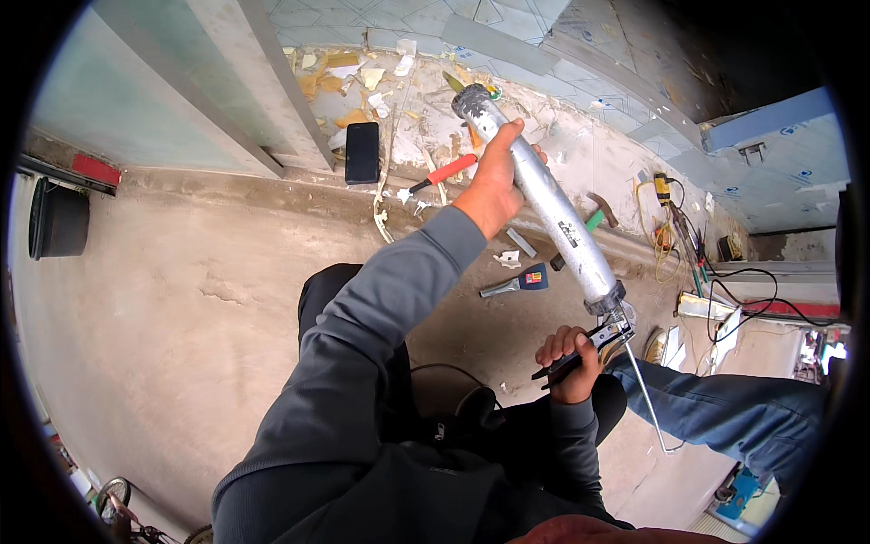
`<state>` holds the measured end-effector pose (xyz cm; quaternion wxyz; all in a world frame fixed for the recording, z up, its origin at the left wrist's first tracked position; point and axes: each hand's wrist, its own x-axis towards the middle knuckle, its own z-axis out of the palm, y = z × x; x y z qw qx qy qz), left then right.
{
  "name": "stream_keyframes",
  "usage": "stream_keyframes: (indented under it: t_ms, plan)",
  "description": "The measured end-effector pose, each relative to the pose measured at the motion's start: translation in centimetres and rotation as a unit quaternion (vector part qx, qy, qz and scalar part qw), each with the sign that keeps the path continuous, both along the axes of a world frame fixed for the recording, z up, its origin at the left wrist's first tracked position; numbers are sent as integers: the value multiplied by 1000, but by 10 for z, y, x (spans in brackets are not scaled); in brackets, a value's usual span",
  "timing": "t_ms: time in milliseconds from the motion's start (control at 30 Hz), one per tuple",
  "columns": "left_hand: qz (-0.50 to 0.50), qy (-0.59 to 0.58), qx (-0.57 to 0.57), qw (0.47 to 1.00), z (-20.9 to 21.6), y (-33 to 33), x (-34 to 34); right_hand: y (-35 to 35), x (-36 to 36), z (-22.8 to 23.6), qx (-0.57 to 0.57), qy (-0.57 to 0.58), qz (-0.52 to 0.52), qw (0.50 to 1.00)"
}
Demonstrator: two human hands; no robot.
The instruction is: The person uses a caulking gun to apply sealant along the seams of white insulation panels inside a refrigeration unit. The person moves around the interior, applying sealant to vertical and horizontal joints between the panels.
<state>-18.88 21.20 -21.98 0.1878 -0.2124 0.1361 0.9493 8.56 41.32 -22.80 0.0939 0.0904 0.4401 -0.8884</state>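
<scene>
A silver caulking gun (566, 222) with a long metal barrel slants across the view, its nozzle (453, 82) at the far end and its bent pull rod (651, 399) hanging out at the near right. Around the upper barrel my left hand (498, 181) is closed. My right hand (573, 363) grips the dark trigger handle at the back end. Beneath the gun lie a hammer (598, 218) with a green grip and a scraper (517, 282) with a wide dark blade. A red-handled tool (444, 172) rests left of my left hand.
A black phone (362, 152) lies on the ledge (421, 109), among scraps of dried material. At right are a yellow-and-black power tool (662, 189) and black cables (770, 290). Another person's leg in blue jeans (725, 408) reaches in nearby. A black bucket (60, 218) stands far left.
</scene>
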Motion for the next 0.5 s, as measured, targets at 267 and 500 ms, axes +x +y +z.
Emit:
stream_keyframes:
  t_ms: [267, 500]
  plan:
    - [-17, -17, -4, 1000, -22, 7, -2, -17, 1, 19, 30, -49, -25, 998]
    - [-24, -22, -24, 999, -19, 2, -1, -42, -6, 17, 48, -25, -61, 997]
